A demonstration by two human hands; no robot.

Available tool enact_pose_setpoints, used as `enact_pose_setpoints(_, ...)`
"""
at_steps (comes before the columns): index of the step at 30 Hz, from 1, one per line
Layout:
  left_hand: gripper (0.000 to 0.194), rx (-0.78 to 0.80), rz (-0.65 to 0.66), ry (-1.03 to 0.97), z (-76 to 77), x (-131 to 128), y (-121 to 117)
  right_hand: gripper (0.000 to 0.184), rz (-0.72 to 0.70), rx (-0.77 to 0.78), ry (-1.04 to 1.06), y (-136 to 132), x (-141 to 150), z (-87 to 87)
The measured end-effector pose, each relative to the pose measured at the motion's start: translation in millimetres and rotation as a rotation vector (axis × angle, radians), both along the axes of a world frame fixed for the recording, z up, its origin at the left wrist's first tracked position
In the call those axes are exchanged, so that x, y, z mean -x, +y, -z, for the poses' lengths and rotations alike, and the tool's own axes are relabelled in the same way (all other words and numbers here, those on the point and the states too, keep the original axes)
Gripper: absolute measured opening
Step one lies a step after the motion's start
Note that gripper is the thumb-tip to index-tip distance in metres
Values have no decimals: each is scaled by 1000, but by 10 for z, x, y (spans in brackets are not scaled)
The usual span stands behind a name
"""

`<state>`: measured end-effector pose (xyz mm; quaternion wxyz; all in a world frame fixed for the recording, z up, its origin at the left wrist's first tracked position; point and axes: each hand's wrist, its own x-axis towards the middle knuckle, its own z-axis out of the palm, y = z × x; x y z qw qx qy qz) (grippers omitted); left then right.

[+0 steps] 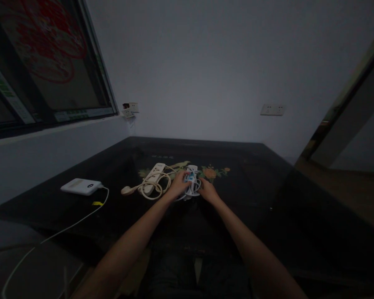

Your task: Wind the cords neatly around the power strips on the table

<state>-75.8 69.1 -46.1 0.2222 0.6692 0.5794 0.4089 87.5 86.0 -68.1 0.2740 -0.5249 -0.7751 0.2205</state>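
Observation:
Both my arms reach forward over a dark table (pixel 252 174). My left hand (pixel 177 185) and my right hand (pixel 207 190) close from either side on a white power strip (pixel 191 179) wrapped in its white cord. Fingers of both hands curl around that bundle. Just left of it lies a cream power strip (pixel 153 177) with its cord coiled in loops and its plug pointing left.
A white power bank (pixel 81 186) lies at the table's left with a white cable (pixel 77 222) trailing off the near edge. Wall sockets (pixel 272 109) sit on the back wall, more sockets (pixel 129 110) in the left corner. A window (pixel 43 62) is at left.

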Motion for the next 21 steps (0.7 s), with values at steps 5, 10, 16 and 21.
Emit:
enact_pose_setpoints(5,38,-12,97,-42,13,-136,-102,41,48,-1,-11,-118,-234,-94)
enact_pose_setpoints(10,40,-38,228,-55,0,-349,-338,43,54,-13,-8,-374,-582,-129)
enact_pose_setpoints(16,39,-72,373,-11,-62,-471,-645,46,23,-38,-14,-691,-825,-33)
enact_pose_setpoints(21,43,-46,421,70,-97,-443,-730,45,17,-67,-21,-824,-870,-9)
